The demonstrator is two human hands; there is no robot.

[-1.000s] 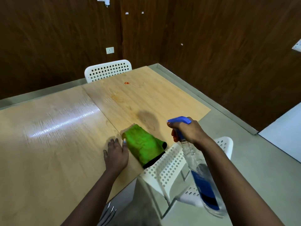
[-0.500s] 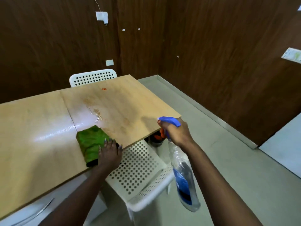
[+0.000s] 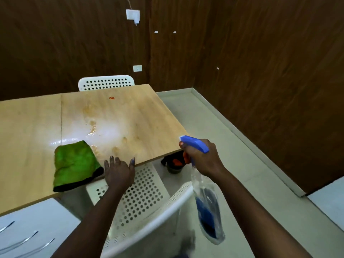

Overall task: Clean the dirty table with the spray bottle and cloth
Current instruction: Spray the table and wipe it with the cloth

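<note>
A wooden bench (image 3: 130,116) with open surface beyond a green cloth (image 3: 74,162) lying near its front edge. A white chair (image 3: 141,198) stands tucked against that edge, beside the cloth. Another chair (image 3: 106,82) stands behind the bench.

Counts, as seen: 1 counter (image 3: 37,127) (wood top, 2 panels w/ 1 seam). 1 green cloth (image 3: 75,162) on it. 1 spray bottle (image 3: 204,198), blue head, clear body. 2 hands: left hand (image 3: 119,174), right hand (image 3: 201,159). 2 white perforated chairs: 1 far chair (image 3: 106,82), 1 near chair (image 3: 141,198). 1 small red spot (image 3: 111,98) on top, plus several brownish wet smears, no. unclear. 1 dark pot (image 3: 174,163) on floor. 2 wall plates: upper plate (image 3: 132,14), lower plate (image 3: 137,68).
</note>
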